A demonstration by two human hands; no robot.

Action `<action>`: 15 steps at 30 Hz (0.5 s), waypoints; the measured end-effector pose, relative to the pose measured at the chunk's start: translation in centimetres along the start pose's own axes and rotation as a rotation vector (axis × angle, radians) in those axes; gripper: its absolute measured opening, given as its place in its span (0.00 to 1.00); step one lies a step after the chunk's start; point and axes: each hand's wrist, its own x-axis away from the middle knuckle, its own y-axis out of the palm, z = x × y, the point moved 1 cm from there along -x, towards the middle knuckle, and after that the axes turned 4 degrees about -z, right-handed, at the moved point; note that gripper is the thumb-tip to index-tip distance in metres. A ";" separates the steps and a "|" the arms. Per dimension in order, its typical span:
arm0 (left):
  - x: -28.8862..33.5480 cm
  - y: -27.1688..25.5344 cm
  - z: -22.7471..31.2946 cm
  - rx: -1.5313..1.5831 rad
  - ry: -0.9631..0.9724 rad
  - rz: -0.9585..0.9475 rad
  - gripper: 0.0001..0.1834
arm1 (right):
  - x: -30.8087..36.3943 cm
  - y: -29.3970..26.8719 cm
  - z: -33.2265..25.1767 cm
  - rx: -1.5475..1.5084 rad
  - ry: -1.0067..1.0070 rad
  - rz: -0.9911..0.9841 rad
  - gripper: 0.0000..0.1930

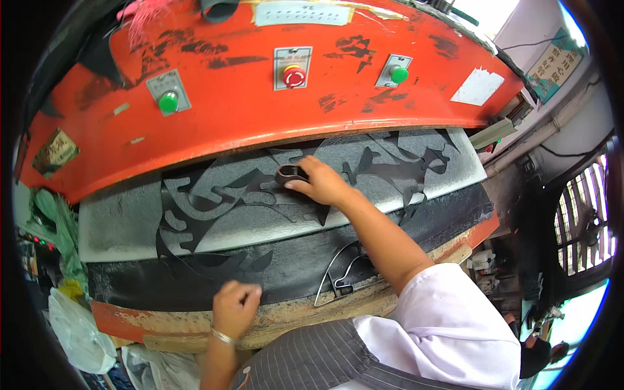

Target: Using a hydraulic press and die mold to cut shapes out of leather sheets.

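My right hand (pixel 317 182) reaches over the grey-white cutting board (pixel 117 224), its thumb and fingers closed on a small loop-shaped cutting die (pixel 286 173) with a dark rim. The die rests on or just above dark brown sheet scraps (pixel 170 214), cut through with curved openings. More sheet scraps (pixel 390 170) lie to the right. My left hand (pixel 235 309) is near the front edge with its fingers curled in; whether anything is inside cannot be seen. To its right lies a larger bent-steel cutting die (pixel 337 286) with a black crosspiece.
A red press beam (pixel 227 110) spans the far side, with green buttons (pixel 168 101) (pixel 399 75) and a red knob (pixel 294 77). A black strip (pixel 130 286) and a worn wooden edge (pixel 169 343) run along the front. Plastic bags (pixel 81 331) hang at lower left.
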 end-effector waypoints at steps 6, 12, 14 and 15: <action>-11.5 3.0 0.0 -0.064 0.266 0.091 0.09 | 4.0 0.6 -1.2 0.186 0.163 -0.040 0.26; -16.4 7.5 -1.2 -0.248 0.297 0.204 0.11 | 6.4 -0.1 1.5 0.083 0.013 0.042 0.30; -16.8 7.9 -1.2 -0.309 0.288 0.186 0.10 | 6.9 -0.1 1.9 0.138 -0.074 0.130 0.29; -16.8 7.9 -1.3 -0.292 0.306 0.193 0.10 | 7.1 0.0 2.0 0.135 -0.070 0.131 0.29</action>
